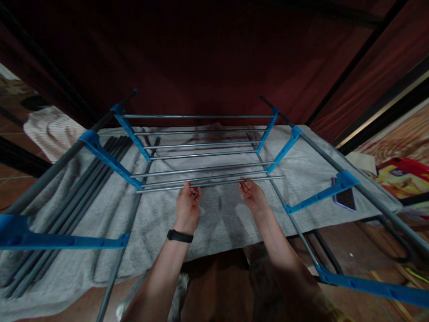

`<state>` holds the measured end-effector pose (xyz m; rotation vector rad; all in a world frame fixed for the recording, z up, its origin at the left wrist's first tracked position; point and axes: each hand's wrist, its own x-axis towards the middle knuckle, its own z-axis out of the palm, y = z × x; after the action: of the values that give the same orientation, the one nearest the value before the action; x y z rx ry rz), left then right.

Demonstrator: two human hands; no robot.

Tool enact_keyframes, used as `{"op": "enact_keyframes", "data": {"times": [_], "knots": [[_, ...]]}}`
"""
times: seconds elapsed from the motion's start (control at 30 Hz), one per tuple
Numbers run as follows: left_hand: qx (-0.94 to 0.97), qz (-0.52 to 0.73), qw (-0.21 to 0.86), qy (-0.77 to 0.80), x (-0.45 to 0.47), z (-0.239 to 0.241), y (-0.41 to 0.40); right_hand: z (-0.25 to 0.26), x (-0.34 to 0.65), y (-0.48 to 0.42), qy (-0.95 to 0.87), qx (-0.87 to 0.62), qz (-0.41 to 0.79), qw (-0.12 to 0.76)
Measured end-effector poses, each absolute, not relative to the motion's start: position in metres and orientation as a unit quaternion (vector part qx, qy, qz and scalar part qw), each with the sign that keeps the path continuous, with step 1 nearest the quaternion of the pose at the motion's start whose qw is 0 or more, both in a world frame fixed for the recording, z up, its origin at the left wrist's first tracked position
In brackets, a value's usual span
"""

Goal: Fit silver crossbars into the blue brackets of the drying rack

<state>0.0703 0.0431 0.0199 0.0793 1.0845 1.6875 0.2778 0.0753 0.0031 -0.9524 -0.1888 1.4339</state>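
Note:
A rack of grey metal rods and blue plastic brackets point(110, 161) lies on its side over a grey towel point(221, 214). My left hand point(187, 203), with a black band on the wrist, pinches the nearest thin rod point(217, 182) from below. My right hand point(252, 194) grips the same rod farther right. The rod's left end sits at a blue bracket; its right end point(279, 177) reaches just past the other blue bracket point(283, 152). Two more rods lie just behind it.
Several loose dark grey tubes point(77, 192) lie on the towel at left. A phone point(344, 197) rests on the towel's right edge. Long grey side poles with blue arms point(368, 286) flank both sides. A dark red wall stands behind; colourful packaging point(402, 174) lies at far right.

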Motion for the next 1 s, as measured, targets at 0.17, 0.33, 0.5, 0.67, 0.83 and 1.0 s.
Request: {"op": "enact_keyframes", "data": {"times": [0.17,0.33,0.5,0.67,0.83,1.0], "knots": [[-0.004,0.711,0.515,0.479,0.060,0.023,0.045,0.004,0.283,0.076,-0.084,-0.432,0.615,0.655],[-0.024,0.714,0.505,0.484,0.048,0.022,0.047,0.003,0.288,0.078,-0.072,-0.439,0.608,0.658],[-0.045,0.735,0.474,0.483,0.036,0.020,0.048,0.001,0.293,0.080,-0.079,-0.447,0.602,0.657],[-0.072,0.745,0.460,0.478,0.026,0.023,0.048,0.002,0.297,0.082,-0.065,-0.450,0.598,0.661],[-0.083,0.748,0.455,0.476,0.023,0.027,0.048,0.001,0.297,0.082,-0.068,-0.448,0.596,0.663],[-0.081,0.743,0.459,0.481,0.022,0.026,0.048,-0.001,0.297,0.082,-0.080,-0.453,0.587,0.666]]}}
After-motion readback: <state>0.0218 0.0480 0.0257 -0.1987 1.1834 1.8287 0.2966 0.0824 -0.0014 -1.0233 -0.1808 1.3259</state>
